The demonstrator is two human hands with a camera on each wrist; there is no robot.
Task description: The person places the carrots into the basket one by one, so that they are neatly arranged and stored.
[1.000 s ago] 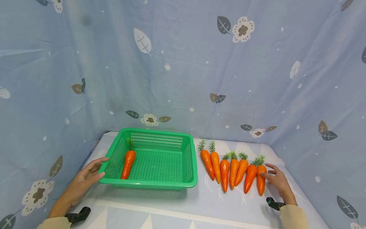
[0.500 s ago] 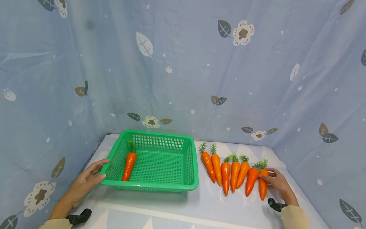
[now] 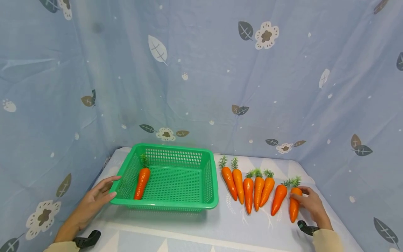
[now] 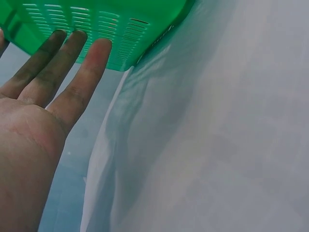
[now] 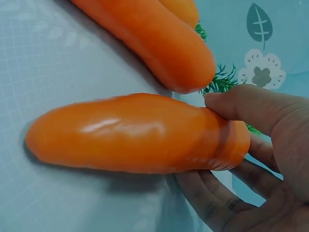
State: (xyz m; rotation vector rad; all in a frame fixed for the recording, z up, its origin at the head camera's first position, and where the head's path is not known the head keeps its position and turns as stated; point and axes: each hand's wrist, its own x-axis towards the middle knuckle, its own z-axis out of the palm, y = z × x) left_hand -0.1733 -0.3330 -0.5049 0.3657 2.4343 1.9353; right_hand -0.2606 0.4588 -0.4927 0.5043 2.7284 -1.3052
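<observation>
My right hand (image 3: 311, 203) pinches the rightmost carrot (image 3: 294, 210) by its thick, leafy end. In the right wrist view, the thumb lies on one side of this orange carrot (image 5: 130, 135) and the fingers reach round the other. Beside it a redder carrot (image 3: 278, 199) lies on the table. My left hand (image 3: 94, 199) is at the left end of a green plastic basket (image 3: 163, 202). Its fingers (image 4: 79, 92) are straight, their tips against the slotted outer wall in the left wrist view. One carrot (image 3: 142, 183) lies inside the basket along its left side.
Several carrots (image 3: 248, 196) with green tops lie in a row on the pale tablecloth (image 3: 233, 229), right of the basket. A blue patterned curtain (image 3: 201, 87) encloses the table at the back and sides.
My right hand has closed on the rightmost carrot and shifted it slightly right, widening the gap to its neighbour. The left hand stays at the basket. The head view has tilted slightly.
</observation>
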